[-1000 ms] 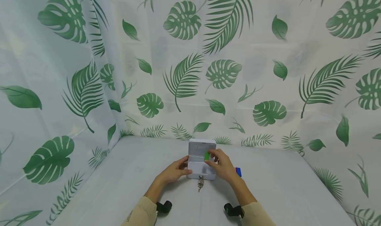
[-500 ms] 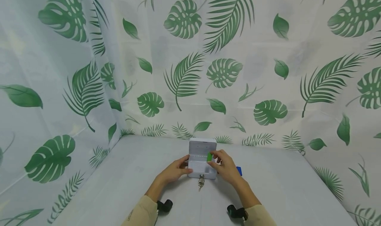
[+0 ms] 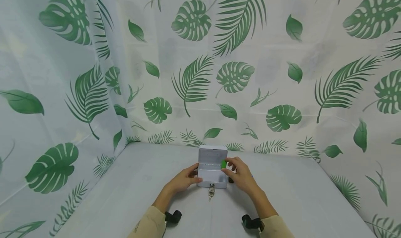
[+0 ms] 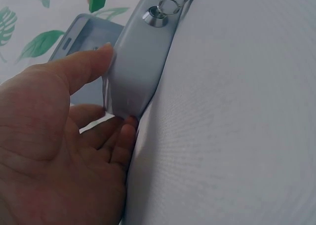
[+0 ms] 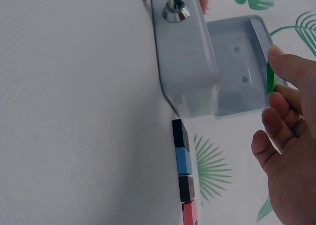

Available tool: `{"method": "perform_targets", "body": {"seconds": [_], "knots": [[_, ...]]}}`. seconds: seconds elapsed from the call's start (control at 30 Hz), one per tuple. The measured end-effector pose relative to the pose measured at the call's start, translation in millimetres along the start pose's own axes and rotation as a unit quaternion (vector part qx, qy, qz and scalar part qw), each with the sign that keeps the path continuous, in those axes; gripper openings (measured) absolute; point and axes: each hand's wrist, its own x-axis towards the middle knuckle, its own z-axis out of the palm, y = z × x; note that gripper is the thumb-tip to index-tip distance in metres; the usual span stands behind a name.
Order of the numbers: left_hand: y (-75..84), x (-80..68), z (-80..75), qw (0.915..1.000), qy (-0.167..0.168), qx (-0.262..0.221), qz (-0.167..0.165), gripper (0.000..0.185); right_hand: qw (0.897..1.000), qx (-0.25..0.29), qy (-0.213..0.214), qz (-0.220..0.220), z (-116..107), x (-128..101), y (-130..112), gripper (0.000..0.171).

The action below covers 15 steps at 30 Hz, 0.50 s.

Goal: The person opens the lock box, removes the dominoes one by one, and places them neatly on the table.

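A small grey metal cash box (image 3: 212,177) with rounded corners stands near the middle of the desk (image 3: 297,203), which is covered in a white cloth. Its hinged lid (image 3: 213,155) is raised upright at the back, and the inside of the lid shows two small screws in the right wrist view. A round silver lock (image 4: 155,16) sits in the front wall of the box, with a key in it and a ring of keys (image 3: 211,192) hanging down onto the cloth.

The left hand (image 3: 183,180) rests against the box's left end, thumb laid along the front wall and fingers relaxed and nearly straight beneath and beside it.

The right hand (image 3: 239,173) pinches a small flat green block (image 3: 223,164) between thumb and forefinger, holding it in the air at the right edge of the open box, just in front of the lid. The other fingers are loosely curled.

Just to the right of the box, a row of small square blocks (image 5: 183,178) lies on the cloth, touching end to end: black, blue, black and red.

A curtain printed with green leaves (image 3: 235,78) hangs behind and on both sides.
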Motion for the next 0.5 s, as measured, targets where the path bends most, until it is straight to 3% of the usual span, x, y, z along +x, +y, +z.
{"method": "perform_targets", "body": {"seconds": [0.5], "knots": [[-0.3,-0.5,0.7,1.0000,0.001,0.003,0.003,0.081,0.999,-0.025,-0.002,0.023,-14,-3,11,0.038]]}}
